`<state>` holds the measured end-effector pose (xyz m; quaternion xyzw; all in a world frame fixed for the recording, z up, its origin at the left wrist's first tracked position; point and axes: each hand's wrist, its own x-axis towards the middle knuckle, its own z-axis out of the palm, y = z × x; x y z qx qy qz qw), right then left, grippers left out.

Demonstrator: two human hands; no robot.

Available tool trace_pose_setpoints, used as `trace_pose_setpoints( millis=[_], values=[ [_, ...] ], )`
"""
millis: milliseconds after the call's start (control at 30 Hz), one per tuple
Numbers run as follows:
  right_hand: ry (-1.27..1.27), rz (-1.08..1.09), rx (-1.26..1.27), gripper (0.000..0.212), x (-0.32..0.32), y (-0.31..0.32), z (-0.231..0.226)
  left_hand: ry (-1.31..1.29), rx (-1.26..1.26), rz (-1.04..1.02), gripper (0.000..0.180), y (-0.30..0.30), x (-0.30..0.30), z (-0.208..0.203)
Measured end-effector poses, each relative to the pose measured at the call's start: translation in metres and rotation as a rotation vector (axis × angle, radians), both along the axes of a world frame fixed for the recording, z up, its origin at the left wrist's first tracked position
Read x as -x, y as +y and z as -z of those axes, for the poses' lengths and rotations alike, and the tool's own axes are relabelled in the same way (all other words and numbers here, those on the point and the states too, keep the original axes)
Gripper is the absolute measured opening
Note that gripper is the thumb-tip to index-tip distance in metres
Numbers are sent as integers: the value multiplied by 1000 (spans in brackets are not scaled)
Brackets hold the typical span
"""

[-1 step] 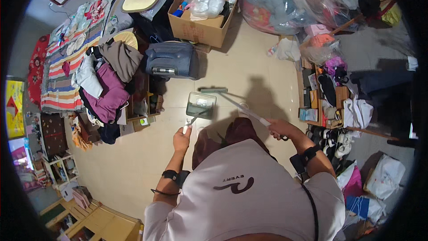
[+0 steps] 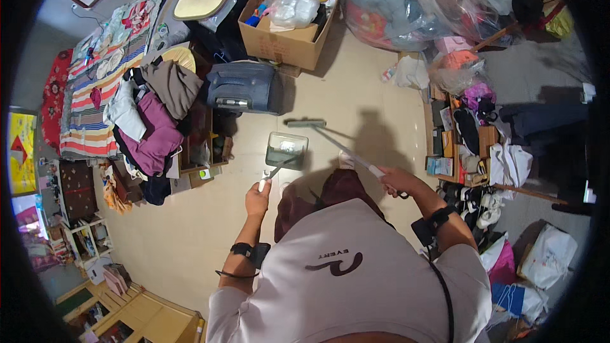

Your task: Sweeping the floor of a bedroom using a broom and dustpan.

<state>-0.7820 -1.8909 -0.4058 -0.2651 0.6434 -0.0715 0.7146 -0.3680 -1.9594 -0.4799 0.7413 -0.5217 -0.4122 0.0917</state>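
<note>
A broom (image 2: pixel 346 148) slants across the floor in front of me, its long handle gripped near the top by my right hand (image 2: pixel 398 182). The broom's flat, wide head (image 2: pixel 305 123) is just beyond the far edge of a dustpan. That dustpan (image 2: pixel 272 150) is pale grey-green and box-shaped, and rests on the floor left of my feet. My left hand (image 2: pixel 258 199) is closed round the white end of its upright handle. Some pale bits seem to lie inside the pan, too small to name.
Beyond the dustpan a dark blue suitcase (image 2: pixel 244 87) lies on the tiled floor (image 2: pixel 346 76). Behind it stands a full cardboard box (image 2: pixel 279 41). Clothes (image 2: pixel 155 130) are piled at left. Shelves with shoes (image 2: pixel 467 128) line the right, below large plastic bags (image 2: pixel 394 9).
The broom head has shifted slightly away from the dustpan and turned a little. The dustpan and my left hand stay in place.
</note>
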Motion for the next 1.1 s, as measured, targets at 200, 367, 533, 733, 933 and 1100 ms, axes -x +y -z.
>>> trace_pose_setpoints(
  millis=[200,367,533,733,933,1100],
  values=[
    [75,-109,284,47,62,-103,87,73,54,-176,42,-16,64,25],
    [182,-148,216,44,82,-153,119,-29,102,-192,47,-28,127,31],
    [215,-402,107,46,97,-109,122,83,58,-281,48,-38,167,18],
    [-58,-349,-43,61,165,-81,59,69,42,-248,47,-50,184,17],
    [-77,-101,0,60,195,-91,26,217,13,-416,34,-70,194,14],
    [-107,98,172,47,186,-128,60,225,42,-335,37,-98,216,12]
  ],
)
